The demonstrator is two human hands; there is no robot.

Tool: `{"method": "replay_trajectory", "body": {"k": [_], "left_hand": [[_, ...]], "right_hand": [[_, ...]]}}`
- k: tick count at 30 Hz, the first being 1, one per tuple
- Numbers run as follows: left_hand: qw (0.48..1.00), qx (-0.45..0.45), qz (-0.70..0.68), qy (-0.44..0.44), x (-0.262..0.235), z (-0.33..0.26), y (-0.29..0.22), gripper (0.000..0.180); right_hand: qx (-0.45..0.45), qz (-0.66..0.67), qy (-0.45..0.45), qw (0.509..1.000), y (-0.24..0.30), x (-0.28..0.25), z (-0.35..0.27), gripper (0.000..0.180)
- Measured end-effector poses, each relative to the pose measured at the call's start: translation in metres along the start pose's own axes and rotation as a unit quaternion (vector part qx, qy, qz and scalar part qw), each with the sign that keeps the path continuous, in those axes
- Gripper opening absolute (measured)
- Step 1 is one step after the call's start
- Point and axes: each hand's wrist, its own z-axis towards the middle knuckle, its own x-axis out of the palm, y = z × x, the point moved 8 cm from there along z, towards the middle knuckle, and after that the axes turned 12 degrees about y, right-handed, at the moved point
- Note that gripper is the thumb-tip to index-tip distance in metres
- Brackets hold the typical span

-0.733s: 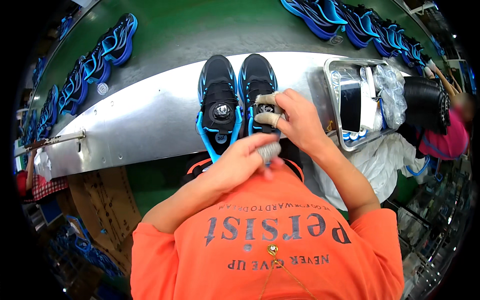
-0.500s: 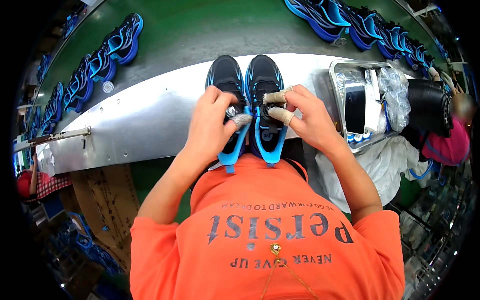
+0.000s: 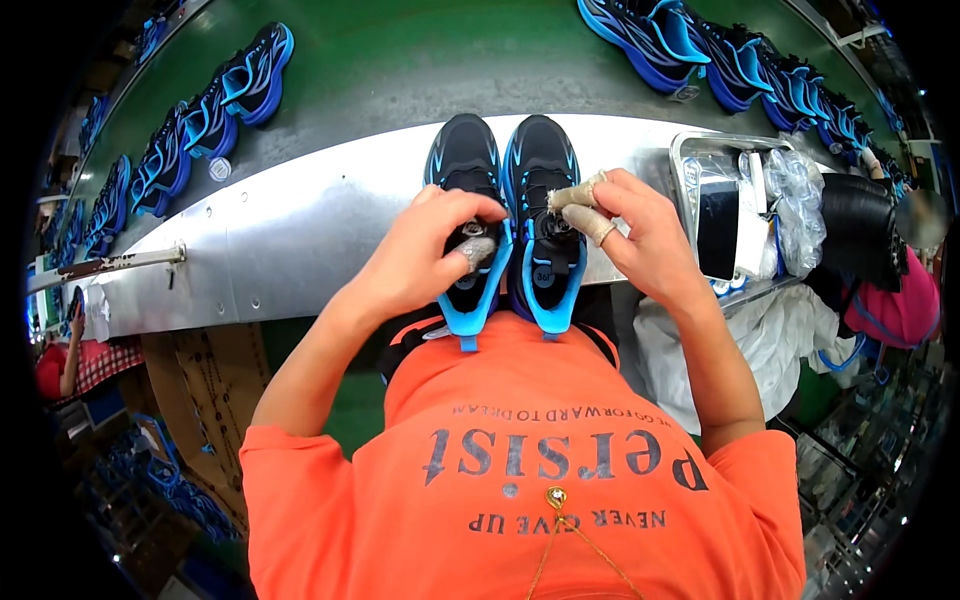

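Two black sneakers with bright blue collars stand side by side before me, toes pointing away: a left sneaker [image 3: 465, 148] and a right sneaker [image 3: 541, 150]. My left hand [image 3: 412, 248] curls over the left sneaker's throat, its thumb in a grey cover beside a small round part at the tongue. Its fingers are bent in, and whatever they grip is partly hidden. My right hand [image 3: 645, 240], with tan covers on thumb and forefinger, pinches at the lacing of the right sneaker. Those fingertips are close together; what lies between them is too small to make out.
The sneakers rest on a shiny metal worktop [image 3: 290, 235]. Beyond it runs a green belt [image 3: 430, 50] with rows of similar shoes [image 3: 258, 75] at left and more shoes [image 3: 650, 45] at right. A metal tray [image 3: 681, 165] with clear plastic pieces sits right of my hand.
Both sneakers and my hands appear shifted slightly right in the view. My left fingers have moved across toward the sneaker's inner side; my right thumb and forefinger have drawn closer together.
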Motion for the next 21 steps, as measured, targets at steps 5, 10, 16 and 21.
{"method": "replay_trajectory", "body": {"k": [5, 10, 16, 21], "left_hand": [[0.999, -0.042, -0.001, -0.02, 0.0, 0.004, 0.001, 0.038], [1.0, 0.0, -0.012, -0.019, -0.002, -0.003, -0.003, 0.045], [0.979, -0.051, -0.19, 0.044, 0.008, -0.001, 0.023, 0.038], [0.986, 0.018, 0.083, -0.146, -0.014, -0.028, -0.026, 0.025]], "right_hand": [[-0.012, 0.011, 0.007, 1.0, 0.008, 0.006, 0.007, 0.015], [-0.019, 0.013, 0.017, 1.0, 0.004, 0.008, 0.012, 0.014], [-0.029, 0.015, 0.03, 0.999, 0.014, 0.012, 0.016, 0.014], [-0.013, 0.014, 0.038, 0.999, 0.011, 0.016, 0.029, 0.016]]}}
